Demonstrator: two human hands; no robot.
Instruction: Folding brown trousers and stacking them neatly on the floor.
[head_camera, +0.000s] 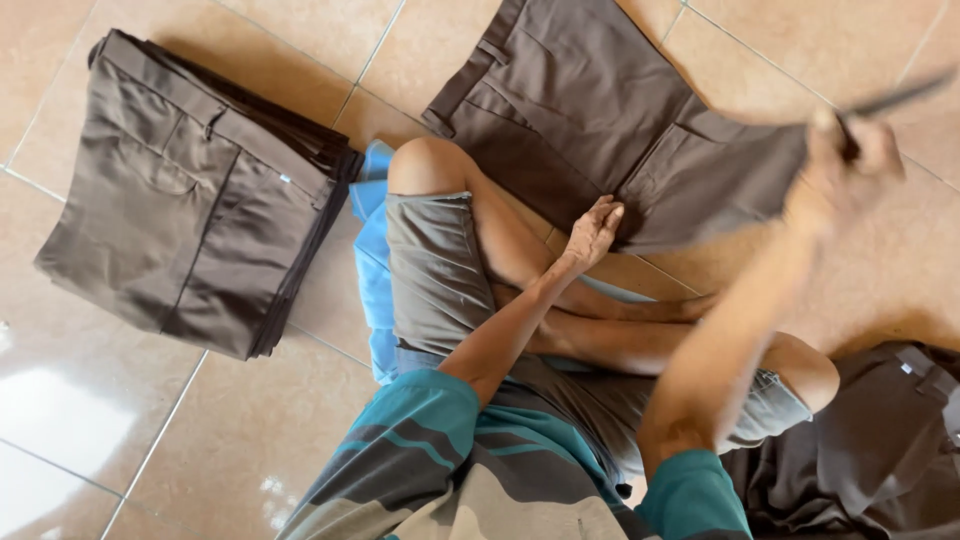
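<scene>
A pair of brown trousers (590, 110) lies spread on the tiled floor in front of my crossed legs. My left hand (594, 232) presses flat on the trousers near their middle, fingers apart. My right hand (845, 165), blurred by motion, grips the far leg end of the same trousers and lifts it off the floor at the upper right. I sit on a blue cloth (372, 270).
A neat stack of folded brown trousers (190, 200) rests on the floor at the left. A loose heap of brown trousers (880, 440) lies at the lower right beside my knee. Glossy beige tiles (110, 420) surround everything.
</scene>
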